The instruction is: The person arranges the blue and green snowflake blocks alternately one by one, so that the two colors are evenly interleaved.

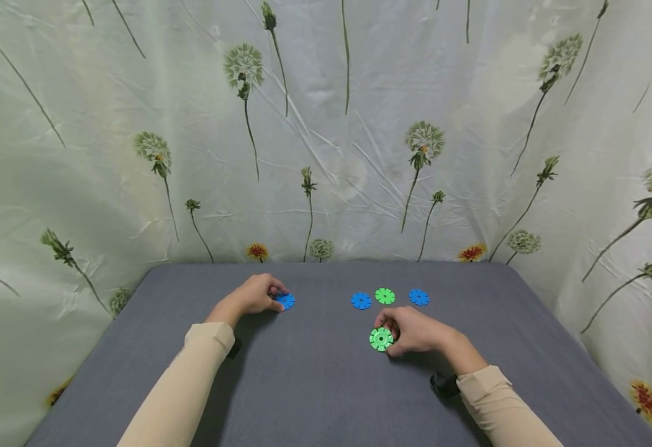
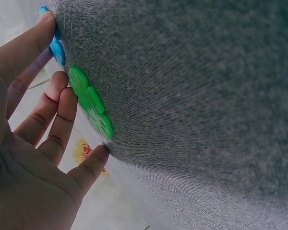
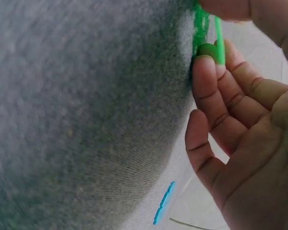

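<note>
Several flat, round, slotted plastic discs are on the table. My left hand (image 1: 256,293), at the left, pinches a blue disc (image 1: 285,302) by its edge, low at the cloth. In the left wrist view a green disc (image 2: 90,103) lies flat beside the curled fingers; the hand hides it in the head view. My right hand (image 1: 418,330) holds a green disc (image 1: 381,339) between thumb and fingers, nearer the front. In the right wrist view this green disc (image 3: 220,40) stands tilted, with more green against the cloth; I cannot tell whether that is a second piece.
Behind the right hand lie a blue disc (image 1: 361,301), a green disc (image 1: 385,296) and another blue disc (image 1: 418,297) in a loose row. The grey cloth-covered table (image 1: 315,385) ends at a pale flowered curtain (image 1: 337,155) at the back and sides.
</note>
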Motion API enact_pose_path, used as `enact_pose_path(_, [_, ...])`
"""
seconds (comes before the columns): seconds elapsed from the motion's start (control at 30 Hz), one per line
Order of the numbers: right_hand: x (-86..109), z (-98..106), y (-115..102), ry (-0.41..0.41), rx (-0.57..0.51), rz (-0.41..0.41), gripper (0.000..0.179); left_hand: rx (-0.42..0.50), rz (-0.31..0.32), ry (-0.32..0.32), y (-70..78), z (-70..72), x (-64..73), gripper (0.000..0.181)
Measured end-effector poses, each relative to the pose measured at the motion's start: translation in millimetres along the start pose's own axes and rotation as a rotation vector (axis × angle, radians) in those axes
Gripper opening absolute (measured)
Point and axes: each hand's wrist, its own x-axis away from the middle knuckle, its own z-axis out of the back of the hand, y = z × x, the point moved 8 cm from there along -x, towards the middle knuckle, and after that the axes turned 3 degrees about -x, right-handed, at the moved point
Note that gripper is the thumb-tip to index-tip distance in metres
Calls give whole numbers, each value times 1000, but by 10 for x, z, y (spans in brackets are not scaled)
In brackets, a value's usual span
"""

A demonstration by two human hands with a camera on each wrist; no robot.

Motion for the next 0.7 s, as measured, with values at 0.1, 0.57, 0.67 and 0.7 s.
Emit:
enact_pose_path(0.1, [-25,14,8,6,14,-3,40,7,7,-3,2,2,7,37])
enact_pose_path(0.57, [-553,191,-244,60,49,-5,41,27,20,-14,12,6,19,38])
enact_pose_path(0.67, [-709,186,-291,46,46,-13,41,37,36,-16,-1,8,29,38])
enact_pose_path(0.7, [-753,184,-304,43,44,-14,42,36,35,-15,-2,10,32,38])
